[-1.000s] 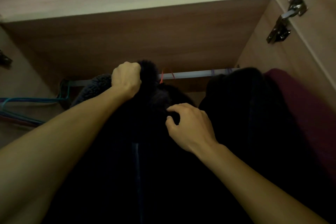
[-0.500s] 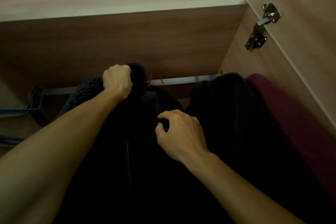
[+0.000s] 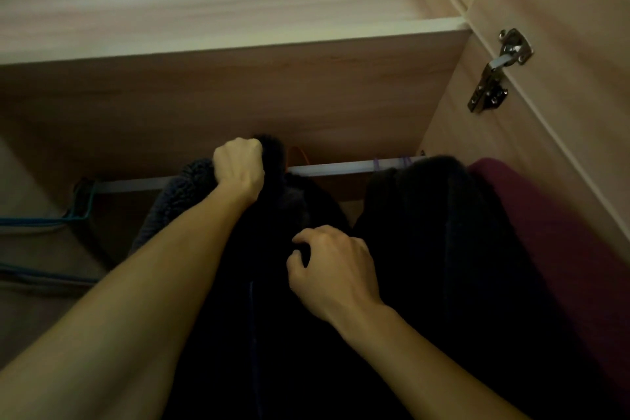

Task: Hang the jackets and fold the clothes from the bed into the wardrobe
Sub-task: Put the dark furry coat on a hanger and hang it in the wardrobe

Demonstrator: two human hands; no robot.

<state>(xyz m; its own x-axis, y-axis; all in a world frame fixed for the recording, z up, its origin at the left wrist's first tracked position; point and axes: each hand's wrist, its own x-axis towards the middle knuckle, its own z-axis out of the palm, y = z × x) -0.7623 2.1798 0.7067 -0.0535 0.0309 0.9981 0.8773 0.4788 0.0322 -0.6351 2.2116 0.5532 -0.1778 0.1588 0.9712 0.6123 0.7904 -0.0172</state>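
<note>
Setting: we face into a dim wooden wardrobe (image 3: 238,95). Its door hinge (image 3: 494,78) sits above and beyond the right hand.
Right hand (image 3: 335,269): nearest to us. The fingers are curled, and thumb and forefinger seem to pinch the jacket front below the collar.
Dark jacket (image 3: 272,334): it hangs under and between both hands, and its lower part is lost in shadow.
Left hand (image 3: 238,169): farther in and higher. It is a closed fist gripping the jacket's fuzzy collar at rail height.
Rail (image 3: 341,168): it runs just beyond the left fist. An orange hook (image 3: 298,155) shows just right of that fist, at the rail. We cannot tell whether it is seated.
Neighbours: a hung dark garment (image 3: 426,232) and a maroon one (image 3: 545,232) lie beyond the right hand. Blue hangers (image 3: 41,223) are well out past the left forearm.
Step, as we judge it: getting the jacket's hanger onto the rail.
Doing it well: we keep the weight in the left fist until the hook is over the rail. We use the right-hand pinch to square the front and hold it off the neighbouring garment, and we let go only once the hook carries the weight.
Risk: the heavy collar may slide off the hanger.
</note>
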